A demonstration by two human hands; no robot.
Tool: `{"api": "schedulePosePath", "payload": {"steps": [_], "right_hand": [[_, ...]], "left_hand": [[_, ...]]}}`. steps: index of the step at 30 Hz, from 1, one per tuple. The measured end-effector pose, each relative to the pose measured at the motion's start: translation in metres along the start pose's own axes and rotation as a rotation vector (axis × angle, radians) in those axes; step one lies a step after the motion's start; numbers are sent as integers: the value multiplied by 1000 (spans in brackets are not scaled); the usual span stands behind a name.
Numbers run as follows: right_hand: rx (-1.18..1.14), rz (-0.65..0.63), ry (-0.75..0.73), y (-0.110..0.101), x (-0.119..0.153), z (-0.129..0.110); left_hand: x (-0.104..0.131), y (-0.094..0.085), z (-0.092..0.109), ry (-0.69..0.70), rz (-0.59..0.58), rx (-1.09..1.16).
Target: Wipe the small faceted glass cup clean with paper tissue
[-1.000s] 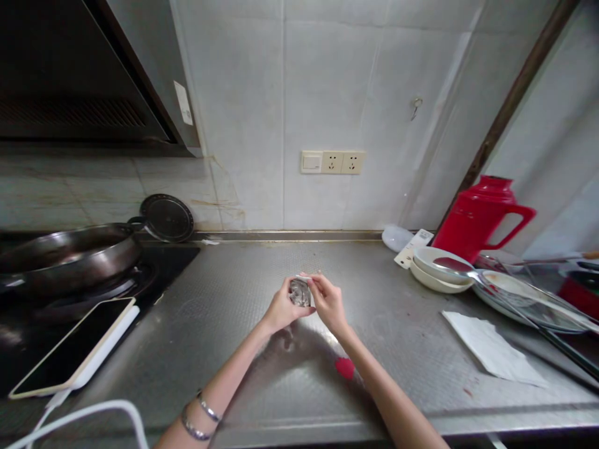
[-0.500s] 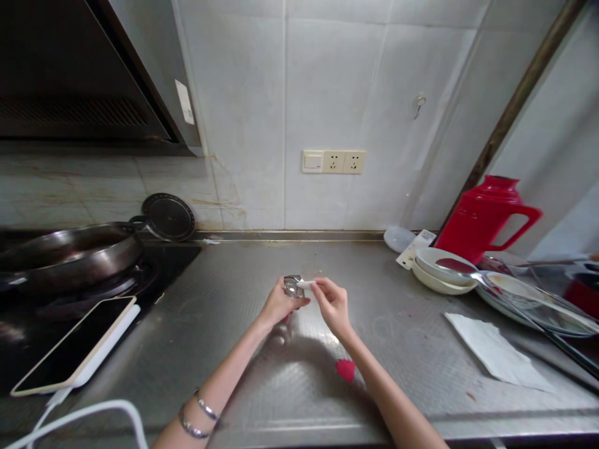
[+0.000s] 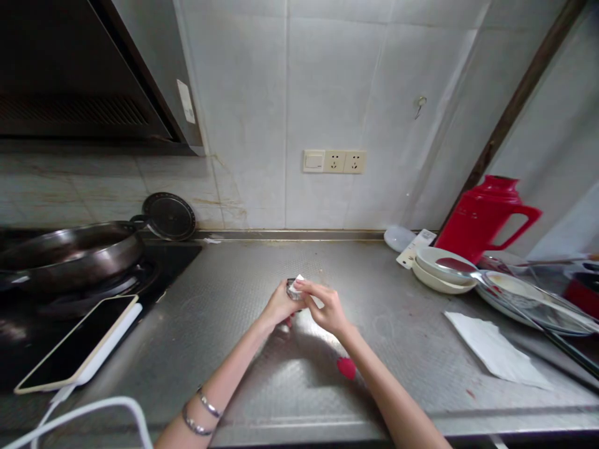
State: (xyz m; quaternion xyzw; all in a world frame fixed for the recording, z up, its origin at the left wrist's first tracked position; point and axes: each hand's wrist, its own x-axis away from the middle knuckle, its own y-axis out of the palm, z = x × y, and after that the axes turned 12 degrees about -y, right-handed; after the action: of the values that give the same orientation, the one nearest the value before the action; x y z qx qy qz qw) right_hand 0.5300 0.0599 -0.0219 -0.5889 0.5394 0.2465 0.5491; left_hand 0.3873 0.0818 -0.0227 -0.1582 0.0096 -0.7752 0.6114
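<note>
My left hand is closed around a small shiny object, glassy or metallic, whose exact kind I cannot make out. My right hand pinches a small white piece of tissue and presses it against the top of that object. Fingers cover much of both things. Below my left hand, something small and reddish shows on the counter, partly hidden. A red, rounded piece lies beside my right forearm.
At left, a pan sits on the stove, and a phone lies with a white cable. To the right are a paper towel, stacked bowls, plates with utensils and a red thermos jug. Behind stands a tiled wall.
My right hand has shifted slightly left, bringing the white tissue from the object's side onto its top. My left hand stays nearly in place, still gripping the shiny object.
</note>
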Motion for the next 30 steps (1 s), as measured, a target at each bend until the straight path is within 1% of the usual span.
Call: {"api": "schedulePosePath", "payload": {"steps": [4, 7, 10, 12, 14, 15, 16, 17, 19, 21, 23, 26, 30], "right_hand": [[-42, -10, -14, -1, -2, -6], [-55, -41, 31, -3, -3, -10], [-30, -59, 117, -7, -5, -10], [20, 28, 207, -9, -6, -7], [80, 169, 287, -11, -7, -3], [104, 224, 308, -11, -7, -1], [118, 250, 315, -10, -7, 1], [120, 243, 310, -8, -7, 2], [91, 163, 271, -4, -5, 3], [40, 77, 200, 1, -4, 3], [1, 25, 122, 3, -3, 1], [-30, -24, 59, 3, -3, -2], [-68, -66, 51, -2, -6, -8]], "left_hand": [[0, -6, 4, 47, -64, 28], [-2, -9, 3, 24, -29, 53], [-2, -8, 2, -32, -7, 59], [0, -5, 2, -63, 4, 50], [2, -1, 2, -78, 26, 25], [3, 1, 1, -78, 39, 10], [3, 3, 1, -72, 44, -3], [3, 4, 0, -61, 41, -12], [2, 6, -3, -39, 22, -13], [1, 7, -4, -10, -24, -13], [1, 6, -5, 34, -72, -22], [3, 4, -3, 76, -92, -19], [6, -1, 2, 60, -109, -8]]}}
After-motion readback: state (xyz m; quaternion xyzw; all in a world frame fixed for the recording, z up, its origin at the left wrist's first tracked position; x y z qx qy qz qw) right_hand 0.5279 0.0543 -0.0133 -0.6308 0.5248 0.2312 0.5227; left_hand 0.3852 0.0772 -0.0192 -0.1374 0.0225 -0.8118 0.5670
